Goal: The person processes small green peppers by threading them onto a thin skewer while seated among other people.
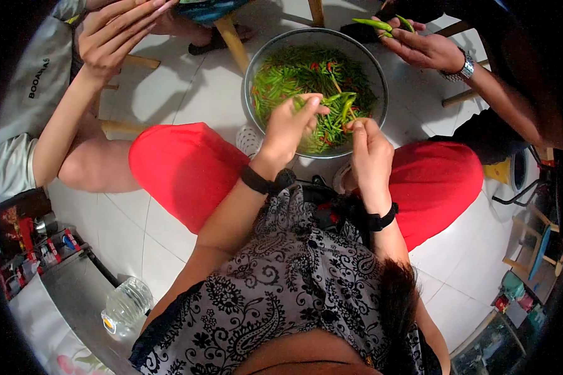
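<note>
The left hand (289, 125) pinched a green chili (339, 103) whose long axis ran rightward toward the right hand (368, 147), fingers closed around its other end, over the metal bowl (254, 62).

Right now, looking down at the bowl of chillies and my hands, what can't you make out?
Head view only:
- Left hand: its fingers curl over green chillies, so the grip is hidden.
- Right hand: fingertips at the chillies; whether they pinch one is too small to tell.
- Metal bowl: its near rim is covered by both hands.
- Another person's hand with chillies: the arm is lost in the dark rim.
- Plastic bottle: contents unclear.
</note>
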`<state>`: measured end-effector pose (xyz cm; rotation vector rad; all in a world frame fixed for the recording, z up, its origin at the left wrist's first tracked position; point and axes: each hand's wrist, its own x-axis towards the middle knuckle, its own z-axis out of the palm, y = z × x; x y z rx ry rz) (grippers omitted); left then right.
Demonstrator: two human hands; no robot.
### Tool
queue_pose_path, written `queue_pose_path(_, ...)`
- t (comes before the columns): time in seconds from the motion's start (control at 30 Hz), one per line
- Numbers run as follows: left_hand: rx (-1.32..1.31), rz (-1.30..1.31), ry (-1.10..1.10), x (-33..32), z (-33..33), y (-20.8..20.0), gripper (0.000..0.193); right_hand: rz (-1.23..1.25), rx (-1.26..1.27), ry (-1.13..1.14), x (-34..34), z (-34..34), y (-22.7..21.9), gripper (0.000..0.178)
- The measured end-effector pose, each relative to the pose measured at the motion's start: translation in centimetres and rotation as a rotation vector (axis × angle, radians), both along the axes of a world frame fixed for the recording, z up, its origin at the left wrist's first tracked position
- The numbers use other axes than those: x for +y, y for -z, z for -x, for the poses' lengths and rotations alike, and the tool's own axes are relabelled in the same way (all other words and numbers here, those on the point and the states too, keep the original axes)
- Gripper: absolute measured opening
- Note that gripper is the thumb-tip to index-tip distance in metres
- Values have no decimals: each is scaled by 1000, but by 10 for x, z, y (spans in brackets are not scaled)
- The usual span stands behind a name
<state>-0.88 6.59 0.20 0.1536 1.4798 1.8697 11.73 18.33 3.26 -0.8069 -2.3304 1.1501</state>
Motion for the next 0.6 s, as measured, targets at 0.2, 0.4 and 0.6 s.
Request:
queue_pose_path(0.2,-560,-369,-61,-15,20,20,33,22,82,-12,0,-1,-3,24)
queue_pose_path(0.4,-622,-431,-75,-13,21,13,34,274,148,-99,-4,2,3,22)
queue_pose_path(0.6,-697,-470,-1,-5,10,15,38,814,243,-280,-7,7,4,22)
